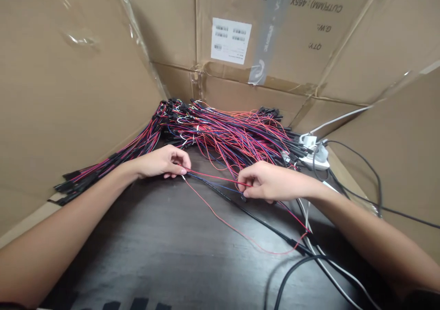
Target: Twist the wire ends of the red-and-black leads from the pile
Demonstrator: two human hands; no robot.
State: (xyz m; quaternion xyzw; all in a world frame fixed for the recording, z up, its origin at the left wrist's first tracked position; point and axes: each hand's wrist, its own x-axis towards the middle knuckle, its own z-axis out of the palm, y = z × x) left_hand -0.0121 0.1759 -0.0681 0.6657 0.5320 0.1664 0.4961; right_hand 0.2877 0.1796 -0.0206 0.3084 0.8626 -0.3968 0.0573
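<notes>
Fingers (178, 168) pinch red wire (213, 176) (piled wires (233, 133) behind, power strip (320, 159) rightward).

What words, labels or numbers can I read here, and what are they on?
Cardboard panel, upside down: "CUTF(MM) : 465X", with "MM" past the grey tape
Cardboard panel, upside down: "G.W.:"
Cardboard panel, upside down: "QTY:"
White label: barcodes and print, too small
Grey tape: lettering, too blurred

a workshop bench, by its dark tabletop (154, 246), heaped wire bundles (227, 133), power strip (319, 158) and cardboard walls (72, 99).
</notes>
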